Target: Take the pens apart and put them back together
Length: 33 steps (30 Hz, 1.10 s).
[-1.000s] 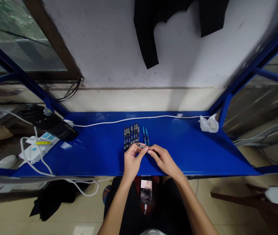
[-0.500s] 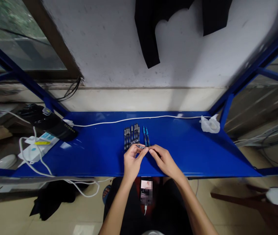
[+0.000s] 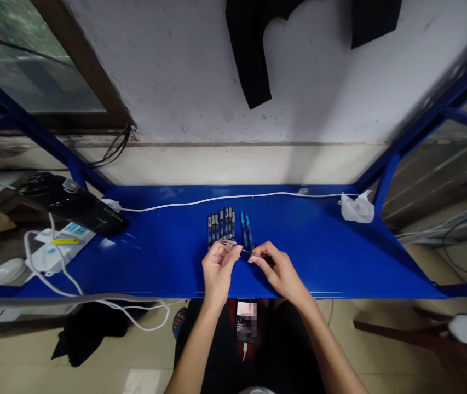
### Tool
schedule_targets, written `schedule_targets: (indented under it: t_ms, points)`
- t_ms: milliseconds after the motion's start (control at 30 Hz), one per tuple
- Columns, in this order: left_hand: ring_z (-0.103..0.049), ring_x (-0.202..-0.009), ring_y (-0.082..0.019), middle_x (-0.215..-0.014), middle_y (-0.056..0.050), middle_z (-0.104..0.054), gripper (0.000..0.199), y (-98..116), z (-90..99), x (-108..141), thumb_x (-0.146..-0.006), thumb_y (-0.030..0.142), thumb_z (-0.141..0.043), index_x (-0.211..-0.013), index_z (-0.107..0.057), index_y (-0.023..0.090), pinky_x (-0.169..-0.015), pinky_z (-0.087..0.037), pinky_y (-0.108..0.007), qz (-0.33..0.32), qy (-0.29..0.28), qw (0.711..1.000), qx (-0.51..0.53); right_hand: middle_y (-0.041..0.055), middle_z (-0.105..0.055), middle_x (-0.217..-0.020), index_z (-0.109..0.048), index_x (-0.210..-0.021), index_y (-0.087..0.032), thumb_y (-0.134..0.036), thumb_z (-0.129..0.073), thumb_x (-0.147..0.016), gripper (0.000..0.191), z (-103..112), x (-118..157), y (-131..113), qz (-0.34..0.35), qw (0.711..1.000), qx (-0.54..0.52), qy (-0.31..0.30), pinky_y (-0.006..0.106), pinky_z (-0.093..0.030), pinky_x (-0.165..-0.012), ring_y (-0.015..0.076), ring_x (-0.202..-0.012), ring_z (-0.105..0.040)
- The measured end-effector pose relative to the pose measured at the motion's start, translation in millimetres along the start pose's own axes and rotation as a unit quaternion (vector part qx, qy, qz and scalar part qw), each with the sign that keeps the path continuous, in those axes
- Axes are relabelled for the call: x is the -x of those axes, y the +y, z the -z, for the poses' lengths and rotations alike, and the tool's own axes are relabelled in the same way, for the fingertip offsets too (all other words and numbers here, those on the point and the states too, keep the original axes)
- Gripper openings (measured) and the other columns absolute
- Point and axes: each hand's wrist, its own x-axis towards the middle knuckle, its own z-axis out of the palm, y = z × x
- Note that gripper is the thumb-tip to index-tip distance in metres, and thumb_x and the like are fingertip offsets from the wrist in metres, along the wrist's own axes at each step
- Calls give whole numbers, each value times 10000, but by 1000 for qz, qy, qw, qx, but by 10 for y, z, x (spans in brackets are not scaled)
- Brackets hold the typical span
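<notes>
The blue tabletop [image 3: 319, 257] bears grey pens [image 3: 216, 221], blue pens [image 3: 248, 225], a cable [image 3: 253, 195] and a bag [image 3: 357, 207].

The pen row [image 3: 222, 220] lies on the worktop [image 3: 323, 246]. Immediately right of the row: the pen pair [image 3: 243, 225]. Farther right: the bag [image 3: 357, 208]. Behind: the cable [image 3: 252, 195]. Well left: the bottle [image 3: 81, 205] and power strip [image 3: 57, 254].

The left hand [image 3: 217, 269] and right hand [image 3: 279, 269] grip a pen [image 3: 228, 244]. Grey pens [image 3: 222, 219] and blue pens [image 3: 244, 227] lie on the surface [image 3: 332, 251].
</notes>
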Motion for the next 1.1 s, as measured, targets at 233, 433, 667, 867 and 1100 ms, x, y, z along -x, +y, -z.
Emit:
schedule_targets:
  t_ms: [233, 433, 667, 867, 1100]
  points:
    - [-639, -810, -118, -979, -34, -737, 263, -6, 17, -7, -986, 431, -840, -1031, -760, 184, -818, -531, -241, -16, 1, 999, 47, 60, -803, -1149, -762, -1238, -275, -443, -583, -1142, 264, -11, -25, -85, 23, 998, 51, -13, 351, -526, -914, 234, -1007, -740]
    - [-686, -915, -158, -1079, -81, -767, 319, 25, 12, -31, -1000, 470, -816, -1161, -769, 198, -798, -554, -255, -16, 61, 988, 142, 63, -795, -1027, -779, -1122, -248, -463, -566, -1144, 304, -15, -27, -88, 21, 998, 60, 9, 347, -518, -824, 228, -893, -720]
    - [-682, -910, -156, -1048, -78, -763, 332, 51, 6, -40, -981, 488, -833, -1136, -777, 200, -785, -553, -248, -9, 60, 986, 158, 50, -781, -978, -779, -1122, -255, -475, -573, -1137, 301, -17, -32, -55, 22, 998, 62, 9, 336, -503, -778, 217, -839, -690]
    - [-674, -857, -139, -1013, -67, -763, 316, 32, 4, -32, -990, 480, -825, -1117, -783, 194, -794, -550, -239, -4, 44, 989, 141, 62, -790, -1000, -779, -1127, -252, -487, -568, -1136, 316, -22, -39, -63, 19, 998, 58, 6, 346, -508, -785, 231, -862, -704]
    - [-727, -882, -169, -1055, -91, -803, 313, 41, 9, -8, -1008, 476, -798, -1109, -792, 180, -845, -577, -273, -4, -20, 999, 30, 54, -788, -992, -776, -1117, -251, -479, -571, -1137, 307, -10, -32, -56, 21, 998, 55, 2, 343, -510, -803, 224, -855, -702]
